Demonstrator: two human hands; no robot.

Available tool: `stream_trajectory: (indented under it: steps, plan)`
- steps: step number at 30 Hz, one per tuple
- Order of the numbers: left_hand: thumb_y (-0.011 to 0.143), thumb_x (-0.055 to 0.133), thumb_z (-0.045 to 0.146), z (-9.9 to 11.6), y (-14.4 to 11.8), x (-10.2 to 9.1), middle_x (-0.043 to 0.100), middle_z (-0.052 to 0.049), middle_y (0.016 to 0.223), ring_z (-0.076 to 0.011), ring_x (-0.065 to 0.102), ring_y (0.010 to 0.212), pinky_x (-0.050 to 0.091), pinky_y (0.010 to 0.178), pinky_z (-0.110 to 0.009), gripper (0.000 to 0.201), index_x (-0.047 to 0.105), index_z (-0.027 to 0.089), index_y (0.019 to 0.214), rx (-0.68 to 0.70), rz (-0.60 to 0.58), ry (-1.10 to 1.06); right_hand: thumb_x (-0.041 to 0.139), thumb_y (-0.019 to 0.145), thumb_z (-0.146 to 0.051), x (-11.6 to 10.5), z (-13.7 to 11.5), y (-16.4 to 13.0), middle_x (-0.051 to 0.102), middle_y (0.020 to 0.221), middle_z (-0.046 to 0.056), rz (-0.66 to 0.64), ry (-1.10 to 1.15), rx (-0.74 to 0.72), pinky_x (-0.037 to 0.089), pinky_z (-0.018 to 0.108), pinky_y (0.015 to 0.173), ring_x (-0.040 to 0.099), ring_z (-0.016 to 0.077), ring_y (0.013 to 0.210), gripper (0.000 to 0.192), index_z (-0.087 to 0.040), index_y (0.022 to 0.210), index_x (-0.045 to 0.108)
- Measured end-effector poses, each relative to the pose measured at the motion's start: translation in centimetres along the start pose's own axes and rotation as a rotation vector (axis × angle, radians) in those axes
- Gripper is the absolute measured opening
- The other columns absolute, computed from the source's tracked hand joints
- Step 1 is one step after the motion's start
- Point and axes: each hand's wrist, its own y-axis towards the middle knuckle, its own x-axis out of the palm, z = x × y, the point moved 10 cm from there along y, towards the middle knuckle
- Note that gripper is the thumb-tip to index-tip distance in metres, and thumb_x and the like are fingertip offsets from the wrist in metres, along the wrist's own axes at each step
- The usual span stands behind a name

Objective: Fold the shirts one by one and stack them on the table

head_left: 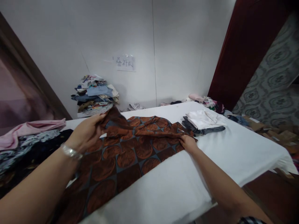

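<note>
A brown and rust patterned shirt (126, 157), with large circles on blue-grey and dark squares, lies spread across the white-covered table (161, 193). My left hand (87, 132), with a silvery band at the wrist, is closed on one edge of the shirt and lifts it above the table. Closer to the collar end, my right hand (188, 143) pinches the cloth near the tabletop. Between the two hands the fabric runs in a loose fold. The lower part of the shirt reaches the near table edge, partly hidden behind my left forearm.
Folded white and dark grey garments (203, 119) sit at the right. A tall clothes stack (95, 93) stands against the wall at back left. Pink and dark clothes (32, 137) are heaped at left. Cardboard pieces (280, 135) lie beyond the right edge. A handwritten paper sign (125, 63) hangs on the wall.
</note>
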Motion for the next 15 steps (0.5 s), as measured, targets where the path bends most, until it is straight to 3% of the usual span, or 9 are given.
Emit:
stream_trajectory:
  steps: [4,7,9,12,15]
  plan:
    - [0.064,0.07,0.05,-7.2,-6.5,-4.9,0.072,0.001,0.093,-0.0197,0.067,0.083,0.057,0.06,-0.026,0.037,0.063,0.026,0.091,-0.197,-0.017,0.145,0.051,0.092,-0.026,-0.5,0.6,0.0,0.071,0.107,0.012,0.02,0.059,0.064,0.043,0.028,0.086,0.064,0.0226,0.103,0.024,-0.016,0.1,0.071]
    - [0.058,0.073,0.057,-14.4,-10.8,-8.4,0.072,0.005,0.084,-0.0204,0.07,0.077,0.056,0.063,-0.028,0.039,0.058,0.03,0.081,-0.38,0.01,0.233,0.053,0.089,-0.026,-1.0,1.3,-0.1,0.072,0.103,0.01,0.064,0.173,0.089,0.043,0.029,0.083,0.064,0.0222,0.097,0.021,-0.018,0.096,0.071]
    - [0.058,0.067,0.063,-18.1,-13.1,-9.9,0.072,0.005,0.079,-0.0208,0.069,0.069,0.055,0.059,-0.03,0.039,0.055,0.032,0.08,-0.47,0.031,0.27,0.053,0.087,-0.028,-1.1,1.9,-0.2,0.073,0.095,0.008,0.074,0.219,0.11,0.044,0.028,0.078,0.065,0.0212,0.089,0.02,-0.019,0.091,0.071]
    - [0.052,0.064,0.063,-20.6,-15.1,-10.8,0.067,0.005,0.065,-0.0189,0.064,0.056,0.047,0.048,-0.026,0.042,0.05,0.032,0.076,-0.526,0.046,0.339,0.055,0.082,-0.033,-1.3,3.2,-0.6,0.07,0.075,0.004,0.13,0.44,0.138,0.045,0.028,0.068,0.063,0.019,0.072,0.021,-0.02,0.075,0.069]
    - [0.047,0.065,0.061,-20.3,-15.1,-11.2,0.064,0.006,0.06,-0.0152,0.062,0.055,0.043,0.046,-0.02,0.047,0.048,0.03,0.078,-0.507,0.084,0.383,0.051,0.08,-0.044,-1.7,4.2,-1.2,0.059,0.056,0.001,0.201,0.625,0.146,0.043,0.027,0.058,0.055,0.0166,0.057,0.032,-0.02,0.062,0.06]
